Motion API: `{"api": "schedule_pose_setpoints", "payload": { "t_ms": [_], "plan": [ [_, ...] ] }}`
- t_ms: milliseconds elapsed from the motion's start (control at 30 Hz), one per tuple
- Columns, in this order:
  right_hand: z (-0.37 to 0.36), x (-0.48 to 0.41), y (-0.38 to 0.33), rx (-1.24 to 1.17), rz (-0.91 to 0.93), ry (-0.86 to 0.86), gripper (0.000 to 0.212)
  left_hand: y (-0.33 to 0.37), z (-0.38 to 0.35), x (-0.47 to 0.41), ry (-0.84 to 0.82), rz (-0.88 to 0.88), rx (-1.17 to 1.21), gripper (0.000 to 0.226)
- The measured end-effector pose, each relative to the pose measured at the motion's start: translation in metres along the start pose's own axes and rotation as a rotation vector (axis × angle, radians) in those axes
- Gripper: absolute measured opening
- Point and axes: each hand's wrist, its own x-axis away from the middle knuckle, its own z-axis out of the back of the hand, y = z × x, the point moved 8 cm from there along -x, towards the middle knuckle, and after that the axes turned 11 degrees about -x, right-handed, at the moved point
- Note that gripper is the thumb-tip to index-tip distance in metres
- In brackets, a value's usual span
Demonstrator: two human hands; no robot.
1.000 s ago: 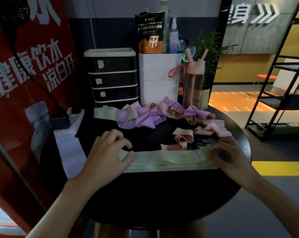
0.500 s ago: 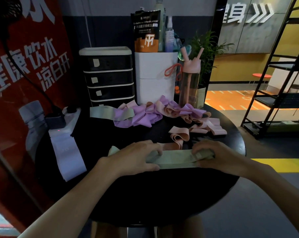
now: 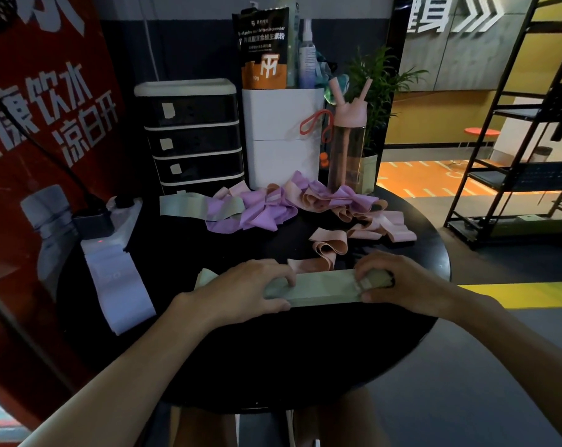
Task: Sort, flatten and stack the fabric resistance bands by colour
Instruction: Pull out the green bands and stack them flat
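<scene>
A flat stack of pale green bands (image 3: pixel 324 287) lies across the near middle of the round black table (image 3: pixel 305 356). My left hand (image 3: pixel 241 293) lies over its left part, fingers curled on top and thumb at the front edge; one green end pokes out beyond the wrist. My right hand (image 3: pixel 402 282) grips the stack's right end, by the white label. Another green band (image 3: pixel 183 206) lies at the back left. Crumpled purple bands (image 3: pixel 260 212) and pink bands (image 3: pixel 329 248) are heaped behind.
A pale lilac flat strip (image 3: pixel 118 285) hangs over the table's left edge beside a power strip (image 3: pixel 121 214). A black drawer unit (image 3: pixel 192 137), white container (image 3: pixel 283 140) and pink bottle (image 3: pixel 347 150) line the back. A black shelf rack (image 3: pixel 515 175) stands at right.
My left hand slid right from the green stack's left end onto its middle. My right hand's fingers curled round the right end.
</scene>
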Motion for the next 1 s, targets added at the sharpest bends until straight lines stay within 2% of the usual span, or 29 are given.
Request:
{"api": "schedule_pose_setpoints", "payload": {
  "t_ms": [200,300,400,533,633,733,767,867,933,1000],
  "plan": [
    [0.006,-0.001,-0.015,0.067,0.013,0.004,0.022,-0.002,0.002,-0.002,0.036,-0.03,0.045,0.026],
    [0.015,-0.014,-0.039,0.049,0.087,0.101,0.014,-0.013,0.02,-0.003,0.106,-0.019,0.076,0.02],
    [0.007,-0.046,-0.059,0.117,0.158,0.137,0.019,-0.041,0.042,-0.008,0.122,0.071,0.015,0.016],
    [-0.025,-0.109,-0.078,0.186,0.155,0.037,0.026,-0.093,0.063,-0.021,0.174,0.227,-0.02,0.01],
    [-0.056,-0.153,-0.08,0.158,0.143,-0.014,0.039,-0.131,0.07,-0.03,0.19,0.321,-0.07,0.012],
    [-0.079,-0.184,-0.059,0.137,0.026,-0.036,0.077,-0.166,0.074,-0.036,0.23,0.396,-0.115,0.013],
    [-0.086,-0.191,-0.049,0.164,-0.024,-0.056,0.083,-0.178,0.074,-0.037,0.227,0.43,-0.117,0.013],
    [-0.107,-0.196,-0.021,0.325,-0.111,-0.157,0.086,-0.208,0.071,-0.045,0.188,0.506,-0.113,0.011],
    [-0.11,-0.198,-0.018,0.377,-0.116,-0.177,0.085,-0.216,0.072,-0.054,0.207,0.493,-0.099,0.011],
    [-0.11,-0.2,-0.018,0.377,-0.117,-0.187,0.083,-0.213,0.073,-0.067,0.231,0.44,-0.117,0.019]
  ]
}}
